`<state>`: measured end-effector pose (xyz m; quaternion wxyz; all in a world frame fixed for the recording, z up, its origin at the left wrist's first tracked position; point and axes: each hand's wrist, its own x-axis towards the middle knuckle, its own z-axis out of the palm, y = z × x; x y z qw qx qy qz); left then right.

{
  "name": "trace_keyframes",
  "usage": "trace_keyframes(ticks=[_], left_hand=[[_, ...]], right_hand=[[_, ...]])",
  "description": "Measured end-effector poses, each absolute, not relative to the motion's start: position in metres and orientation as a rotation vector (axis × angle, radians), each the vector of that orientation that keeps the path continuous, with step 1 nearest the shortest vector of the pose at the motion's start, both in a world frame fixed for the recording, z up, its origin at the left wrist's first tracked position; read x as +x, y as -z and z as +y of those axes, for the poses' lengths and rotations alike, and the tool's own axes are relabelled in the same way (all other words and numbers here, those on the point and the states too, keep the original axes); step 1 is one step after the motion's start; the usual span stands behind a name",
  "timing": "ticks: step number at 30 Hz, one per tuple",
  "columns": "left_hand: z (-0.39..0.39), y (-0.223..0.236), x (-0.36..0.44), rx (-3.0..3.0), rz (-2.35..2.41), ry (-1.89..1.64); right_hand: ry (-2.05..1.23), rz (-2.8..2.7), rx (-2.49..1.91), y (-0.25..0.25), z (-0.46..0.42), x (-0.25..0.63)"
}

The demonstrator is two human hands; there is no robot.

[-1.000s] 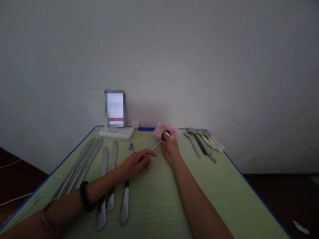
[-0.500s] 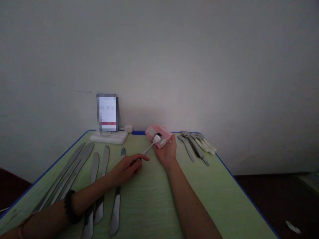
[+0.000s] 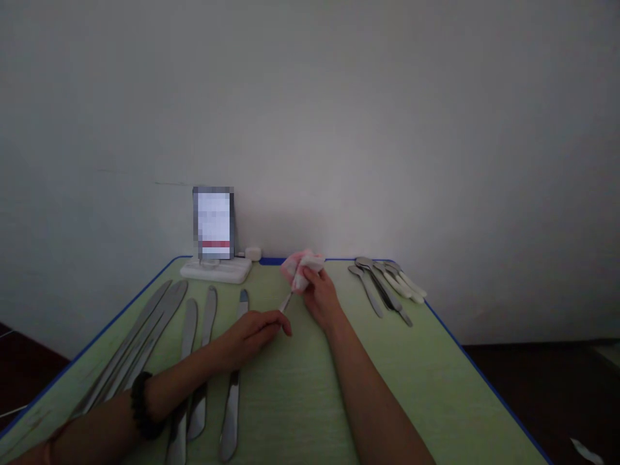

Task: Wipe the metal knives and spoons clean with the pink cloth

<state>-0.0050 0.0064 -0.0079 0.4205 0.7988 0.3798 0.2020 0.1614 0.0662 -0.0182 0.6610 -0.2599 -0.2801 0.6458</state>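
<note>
The green bench spreads beneath both hands; long metal knives lie beyond and to the left of the left hand, and smaller cutlery lies to the right of the right hand. The right hand is closed on a soft, crumpled pink-and-white cloth; the left hand pinches the slim handle of a metal utensil, between the hands, its far end hidden in the cloth; it looks light, stiff and rather slippery, best held by the handle.
</note>
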Motion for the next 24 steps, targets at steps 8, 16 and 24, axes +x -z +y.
trace_keyframes(ticks=[8, 16, 24], left_hand=[[0.002, -0.002, -0.004, 2.209, 0.909, -0.431], [0.006, 0.005, -0.007, 1.944, 0.876, -0.505], [0.012, 0.014, -0.007, 1.736, 0.89, -0.706]], right_hand=[[-1.421, -0.774, -0.695, 0.024, 0.067, 0.158], [-1.593, -0.794, -0.716, 0.02, 0.06, 0.165], [-1.5, -0.689, -0.687, 0.015, 0.063, 0.175]])
